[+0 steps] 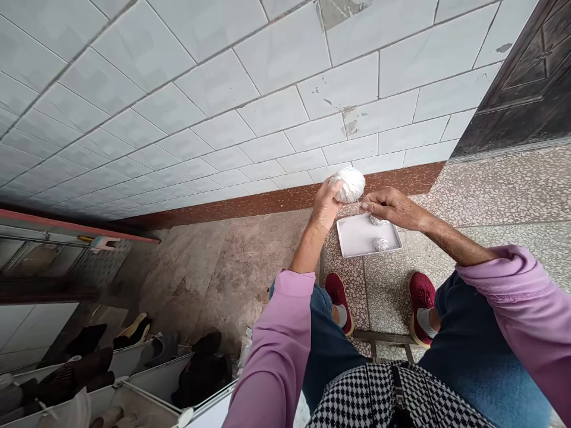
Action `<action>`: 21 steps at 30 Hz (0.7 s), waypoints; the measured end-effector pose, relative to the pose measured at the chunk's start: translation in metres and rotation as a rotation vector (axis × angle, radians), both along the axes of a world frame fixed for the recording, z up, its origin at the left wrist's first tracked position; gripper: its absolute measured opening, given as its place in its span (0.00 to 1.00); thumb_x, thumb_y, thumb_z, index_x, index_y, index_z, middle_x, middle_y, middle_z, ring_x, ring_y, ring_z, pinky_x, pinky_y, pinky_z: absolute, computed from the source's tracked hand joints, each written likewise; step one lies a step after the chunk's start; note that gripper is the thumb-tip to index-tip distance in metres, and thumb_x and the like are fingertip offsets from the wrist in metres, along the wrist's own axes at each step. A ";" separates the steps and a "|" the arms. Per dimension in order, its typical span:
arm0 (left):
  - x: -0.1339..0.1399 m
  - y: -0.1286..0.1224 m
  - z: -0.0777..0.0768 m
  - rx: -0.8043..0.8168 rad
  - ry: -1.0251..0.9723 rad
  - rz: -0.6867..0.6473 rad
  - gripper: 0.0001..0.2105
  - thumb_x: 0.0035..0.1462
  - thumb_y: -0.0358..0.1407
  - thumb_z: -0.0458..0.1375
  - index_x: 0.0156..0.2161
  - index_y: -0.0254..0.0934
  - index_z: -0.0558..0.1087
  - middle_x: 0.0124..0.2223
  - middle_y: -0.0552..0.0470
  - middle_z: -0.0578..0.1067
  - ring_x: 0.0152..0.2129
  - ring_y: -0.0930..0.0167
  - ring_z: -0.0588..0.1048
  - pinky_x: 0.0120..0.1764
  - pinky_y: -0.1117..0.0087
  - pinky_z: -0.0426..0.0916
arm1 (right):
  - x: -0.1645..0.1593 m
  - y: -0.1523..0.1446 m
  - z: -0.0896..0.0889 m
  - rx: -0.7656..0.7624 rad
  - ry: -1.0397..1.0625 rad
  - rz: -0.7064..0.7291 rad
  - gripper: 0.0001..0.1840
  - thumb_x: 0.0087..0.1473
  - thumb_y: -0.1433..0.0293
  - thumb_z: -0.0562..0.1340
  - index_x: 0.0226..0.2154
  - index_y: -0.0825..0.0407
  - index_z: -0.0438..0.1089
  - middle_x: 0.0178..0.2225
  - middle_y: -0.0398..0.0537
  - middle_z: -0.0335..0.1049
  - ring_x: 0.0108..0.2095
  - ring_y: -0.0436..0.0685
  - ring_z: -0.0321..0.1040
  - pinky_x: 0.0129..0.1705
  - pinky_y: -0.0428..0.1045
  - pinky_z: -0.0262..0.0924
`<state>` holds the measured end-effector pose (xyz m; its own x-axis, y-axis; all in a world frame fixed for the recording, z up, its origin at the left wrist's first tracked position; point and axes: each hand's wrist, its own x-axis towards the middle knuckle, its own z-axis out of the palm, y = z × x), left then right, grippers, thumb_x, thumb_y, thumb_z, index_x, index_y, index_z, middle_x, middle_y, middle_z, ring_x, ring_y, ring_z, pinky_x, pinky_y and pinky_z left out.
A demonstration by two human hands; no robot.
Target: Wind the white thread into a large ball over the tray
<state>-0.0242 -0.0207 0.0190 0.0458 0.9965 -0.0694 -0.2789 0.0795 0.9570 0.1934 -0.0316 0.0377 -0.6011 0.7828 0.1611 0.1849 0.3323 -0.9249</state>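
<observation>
My left hand (329, 202) is wrapped round a large white ball of yarn (350, 185), held up in front of the tiled wall. Close to its right side, my right hand (387, 208) pinches a thin white strand that runs by the ball. Below both hands a shallow white tray (354, 238) lies on the speckled floor. Inside it, toward the right, are two smaller white balls of yarn (380, 244); the upper one is partly covered by my right hand.
My red shoes (338, 300) rest on the floor either side below the tray. A white tiled wall (267, 142) with a brown base rises ahead, and a dark door (521, 89) stands at right. Racks with several shoes (134, 330) fill the lower left.
</observation>
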 end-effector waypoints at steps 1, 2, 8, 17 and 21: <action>-0.001 0.001 -0.001 -0.008 0.043 0.020 0.35 0.42 0.57 0.75 0.53 0.43 0.75 0.53 0.45 0.80 0.55 0.58 0.78 0.45 0.64 0.73 | 0.002 -0.003 0.005 -0.027 0.027 0.026 0.27 0.67 0.47 0.67 0.27 0.49 0.72 0.22 0.39 0.60 0.24 0.51 0.54 0.29 0.51 0.48; -0.002 0.001 -0.002 -0.018 0.082 0.029 0.36 0.40 0.56 0.76 0.53 0.43 0.75 0.51 0.47 0.81 0.52 0.60 0.78 0.44 0.65 0.72 | 0.004 -0.004 0.010 -0.055 0.053 0.034 0.28 0.66 0.45 0.68 0.27 0.49 0.71 0.22 0.38 0.58 0.24 0.50 0.51 0.28 0.51 0.46; 0.001 -0.007 0.003 0.007 0.171 -0.137 0.35 0.40 0.53 0.78 0.53 0.43 0.78 0.49 0.50 0.82 0.46 0.63 0.80 0.49 0.64 0.73 | 0.020 -0.002 0.029 -0.141 0.152 -0.106 0.30 0.59 0.39 0.73 0.29 0.48 0.73 0.19 0.34 0.52 0.23 0.49 0.44 0.27 0.51 0.39; 0.000 -0.014 0.009 0.080 0.315 -0.513 0.32 0.47 0.47 0.77 0.57 0.41 0.80 0.53 0.45 0.82 0.52 0.58 0.80 0.57 0.56 0.73 | 0.022 0.011 0.013 -0.072 0.141 -0.154 0.33 0.55 0.41 0.77 0.24 0.48 0.67 0.22 0.38 0.56 0.25 0.50 0.48 0.27 0.51 0.44; 0.002 -0.019 0.014 0.064 0.181 -0.588 0.36 0.46 0.46 0.77 0.61 0.42 0.79 0.59 0.43 0.81 0.61 0.53 0.77 0.64 0.53 0.70 | 0.017 0.016 0.009 -0.107 0.163 -0.118 0.35 0.55 0.39 0.76 0.23 0.47 0.64 0.21 0.36 0.54 0.24 0.49 0.47 0.26 0.50 0.44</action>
